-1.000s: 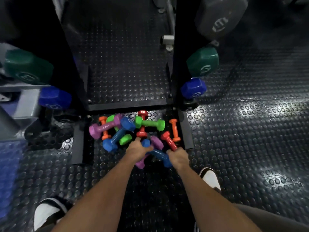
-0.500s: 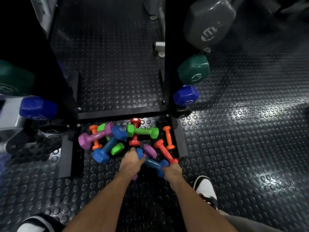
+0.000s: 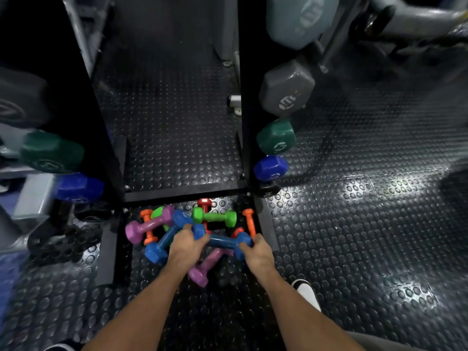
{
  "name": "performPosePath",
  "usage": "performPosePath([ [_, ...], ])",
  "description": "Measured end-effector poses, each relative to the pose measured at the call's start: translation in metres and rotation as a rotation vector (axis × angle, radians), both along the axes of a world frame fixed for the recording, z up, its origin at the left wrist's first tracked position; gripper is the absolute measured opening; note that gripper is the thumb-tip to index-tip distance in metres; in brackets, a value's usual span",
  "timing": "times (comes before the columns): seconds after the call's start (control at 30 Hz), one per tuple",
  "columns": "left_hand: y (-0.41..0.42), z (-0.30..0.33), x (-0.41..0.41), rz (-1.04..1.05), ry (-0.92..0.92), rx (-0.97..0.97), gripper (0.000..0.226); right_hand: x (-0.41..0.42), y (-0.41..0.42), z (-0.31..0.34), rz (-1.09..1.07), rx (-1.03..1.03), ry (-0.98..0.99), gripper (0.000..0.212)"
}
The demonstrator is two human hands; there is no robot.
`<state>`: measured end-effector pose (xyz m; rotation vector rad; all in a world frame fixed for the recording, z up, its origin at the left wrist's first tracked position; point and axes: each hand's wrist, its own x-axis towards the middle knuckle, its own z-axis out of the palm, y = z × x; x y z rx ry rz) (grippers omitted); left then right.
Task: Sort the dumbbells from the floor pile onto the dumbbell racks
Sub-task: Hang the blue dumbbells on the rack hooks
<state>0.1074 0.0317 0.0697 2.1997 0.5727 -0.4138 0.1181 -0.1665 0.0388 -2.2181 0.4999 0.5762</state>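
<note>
Both hands are down in the pile at bottom centre of the frame, sharing one blue dumbbell (image 3: pixel 225 241). Left hand (image 3: pixel 186 245) has its grip wrapped round the left head, fingers curled over the top; right hand (image 3: pixel 255 253) clenches round the right head. The bar between them is bare and runs roughly level, tilted a bit down to the right. Two-handed by the ends prob. because the bar was buried in the heap and the heads were what stuck out, tho that's a guess.

Looks lifted just clear of the rest, w/ a purple dumbbell (image 3: pixel 206 266) lying under it, one head pointing toward the person. Can't tell if they're touching.

Rest of the pile sits on the studded rubber floor (image 3: pixel 354 236), between the two black feet of the rack frame (image 3: pixel 182 193), dumped criss-cross: a second blue dumbbell (image 3: pixel 166 239) at left, a purple one (image 3: pixel 149 225) across the orange dumbbell (image 3: pixel 147 228), a green dumbbell (image 3: pixel 214 217) lying over a red one (image 3: pixel 204 202), another orange (image 3: pixel 249 221) at the right edge.

Racks flank it. Right side, mid frame: a blue rack weight (image 3: pixel 270 168), a green rack weight (image 3: pixel 276 136) above it, a grey rack weight (image 3: pixel 287 88) higher still, so heavier seems to go upward in the frame. Left edge shows the same blue-then-green order, blurred.

Judgement: early stage, nearly all the pile left to do. Risk: pulling this one out may roll the purple one.
</note>
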Motion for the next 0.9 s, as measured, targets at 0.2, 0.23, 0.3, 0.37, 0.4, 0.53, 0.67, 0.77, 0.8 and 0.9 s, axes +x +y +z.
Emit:
performPosePath([
  [0.2,0.006,0.063,0.012,0.052,-0.098,-0.005,0.028,0.009,-0.003,0.061,-0.061,0.199,-0.142,0.021],
  [0.23,0.008,0.075,0.013,0.063,-0.116,-0.008,0.029,0.01,-0.004,0.072,-0.071,0.239,-0.154,0.02],
  [0.3,0.01,0.098,0.014,0.098,-0.161,-0.016,0.029,0.013,-0.002,0.097,-0.084,0.307,-0.172,0.018],
  [0.37,0.011,0.122,0.014,0.14,-0.19,-0.039,0.027,0.018,-0.003,0.121,-0.106,0.356,-0.186,0.028],
  [0.4,0.011,0.134,0.015,0.161,-0.201,-0.049,0.027,0.02,-0.004,0.132,-0.101,0.373,-0.194,0.035],
  [0.53,0.012,0.179,0.022,0.179,-0.226,-0.043,0.028,0.027,-0.007,0.184,-0.071,0.412,-0.285,0.037],
  [0.67,0.009,0.22,0.027,0.174,-0.247,-0.078,0.034,0.032,-0.009,0.234,-0.068,0.42,-0.368,0.028],
  [0.77,0.007,0.251,0.028,0.124,-0.248,-0.165,0.042,0.033,-0.012,0.264,-0.096,0.432,-0.438,0.022],
  [0.8,0.007,0.26,0.029,0.109,-0.252,-0.217,0.046,0.032,-0.012,0.275,-0.106,0.435,-0.465,0.022],
  [0.9,0.007,0.291,0.029,0.031,-0.292,-0.304,0.054,0.032,-0.016,0.302,-0.156,0.468,-0.544,0.022],
])
